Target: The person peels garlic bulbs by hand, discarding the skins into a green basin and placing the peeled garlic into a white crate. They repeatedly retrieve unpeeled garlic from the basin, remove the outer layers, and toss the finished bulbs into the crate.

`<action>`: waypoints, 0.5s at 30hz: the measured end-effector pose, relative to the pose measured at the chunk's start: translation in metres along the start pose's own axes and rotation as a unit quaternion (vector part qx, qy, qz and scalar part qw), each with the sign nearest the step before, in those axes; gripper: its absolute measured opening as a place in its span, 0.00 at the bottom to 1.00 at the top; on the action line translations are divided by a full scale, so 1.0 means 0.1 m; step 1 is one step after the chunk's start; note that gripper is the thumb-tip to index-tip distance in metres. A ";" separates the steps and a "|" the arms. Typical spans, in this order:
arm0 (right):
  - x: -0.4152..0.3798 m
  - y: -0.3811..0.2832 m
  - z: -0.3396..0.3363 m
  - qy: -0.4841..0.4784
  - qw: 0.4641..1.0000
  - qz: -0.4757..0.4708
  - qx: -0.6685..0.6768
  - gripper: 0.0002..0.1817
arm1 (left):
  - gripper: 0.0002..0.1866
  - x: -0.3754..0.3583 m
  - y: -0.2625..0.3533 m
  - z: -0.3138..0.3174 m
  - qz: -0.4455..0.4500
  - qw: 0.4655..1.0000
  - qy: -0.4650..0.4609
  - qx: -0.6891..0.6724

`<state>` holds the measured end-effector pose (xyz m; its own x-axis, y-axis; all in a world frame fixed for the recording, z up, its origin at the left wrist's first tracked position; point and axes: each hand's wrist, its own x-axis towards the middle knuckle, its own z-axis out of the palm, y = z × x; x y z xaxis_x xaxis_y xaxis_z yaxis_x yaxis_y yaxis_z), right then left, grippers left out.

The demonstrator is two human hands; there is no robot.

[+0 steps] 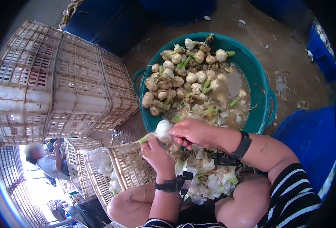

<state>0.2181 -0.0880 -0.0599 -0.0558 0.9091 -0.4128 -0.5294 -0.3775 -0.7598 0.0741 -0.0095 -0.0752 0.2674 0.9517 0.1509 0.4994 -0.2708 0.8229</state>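
Both hands, left hand (156,154) & right hand (193,132), grip garlic bulb (163,129); fingertips hidden behind it.

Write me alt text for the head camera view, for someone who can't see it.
Two bare hands, left hand and right hand, hold a white bulb with a green stalk over a lap heaped with peelings. Ahead, a green tub holds muddy bulbs in water; white crates are stacked at left.

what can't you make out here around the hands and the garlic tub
- Head view: the bulb is partly covered by the right hand and left hand; any tool is hidden.
- Lower bulbs in the green tub are hidden by murky water.
- The crate's contents are too washed out to tell.
- The peelings blur together.
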 end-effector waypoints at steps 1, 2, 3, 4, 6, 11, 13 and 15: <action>-0.05 -0.02 -0.02 -0.050 0.995 -0.032 0.082 0.15 | 0.10 0.05 -0.02 0.00 -0.157 0.961 -0.009 -0.226; -0.10 -0.04 -0.04 -0.102 0.980 -0.063 0.162 0.15 | 0.12 0.10 -0.03 -0.03 -0.300 0.849 -0.014 -0.435; -0.16 -0.10 -0.09 -0.120 0.981 -0.083 0.129 0.20 | 0.11 0.13 -0.04 -0.12 -0.318 0.805 -0.028 -0.501; -0.15 -0.17 -0.08 -0.124 0.981 -0.083 0.127 0.20 | 0.11 0.12 0.00 -0.14 -0.316 0.805 -0.025 -0.501; -0.15 -0.28 -0.04 0.007 0.993 -0.069 -0.092 0.22 | 0.10 0.09 0.07 -0.12 -0.261 0.867 0.052 -0.422; 0.00 -0.06 0.13 -0.017 0.998 -0.003 -0.053 0.24 | 0.08 -0.12 0.20 -0.03 -0.112 0.947 0.049 -0.297; -0.05 -0.09 0.18 -0.035 0.999 -0.010 -0.005 0.22 | 0.08 -0.07 0.23 -0.06 -0.174 0.918 0.007 -0.357; -0.17 -0.20 0.21 -0.054 0.998 -0.016 0.039 0.21 | 0.11 -0.01 0.39 -0.10 -0.289 0.839 -0.080 -0.453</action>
<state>0.2115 -0.0922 -0.0268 -0.1262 0.9358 -0.3292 -0.5957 -0.3369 -0.7292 0.0852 -0.0191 -0.0383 0.3400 0.8345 -0.4336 -0.2281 0.5205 0.8228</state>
